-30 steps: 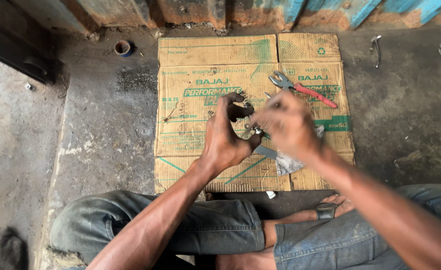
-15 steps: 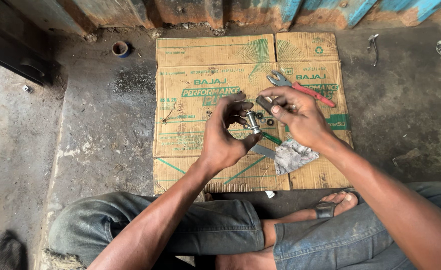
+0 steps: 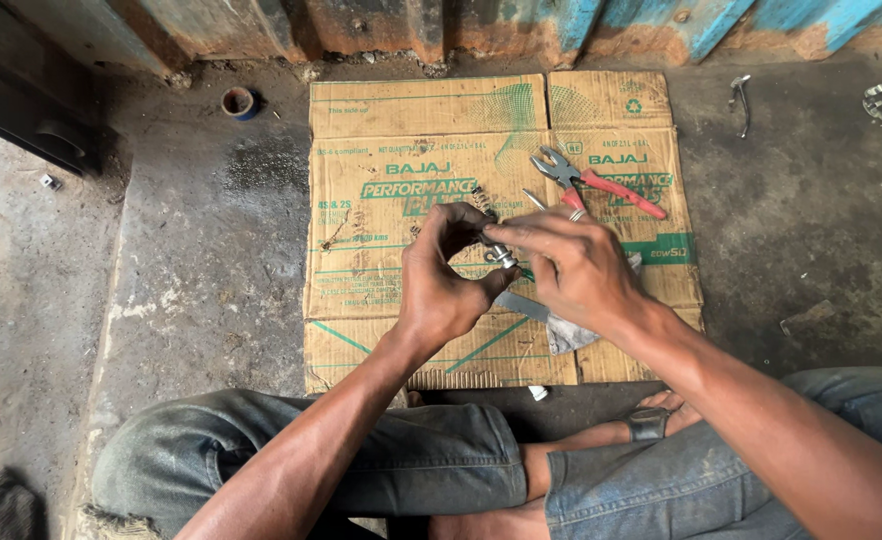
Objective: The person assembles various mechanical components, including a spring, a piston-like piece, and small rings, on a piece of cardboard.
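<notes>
Metal part (image 3: 502,256) pinched between left hand (image 3: 441,285), right hand (image 3: 576,265), both grips clamped on it

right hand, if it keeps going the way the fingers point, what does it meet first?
The right hand points leftward at the small metal part pinched between both hands, so that comes first, with the left hand directly behind. Depth looks close but is unclear.

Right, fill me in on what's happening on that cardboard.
A person sits cross-legged on the floor and holds a small metal part between both hands above a flattened cardboard sheet. The left hand curls around it while the right hand pinches it with its fingers. Red-handled pliers lie on the cardboard beyond the hands, and a grey rag lies under the right wrist. A small roll of tape sits on the concrete.
</notes>
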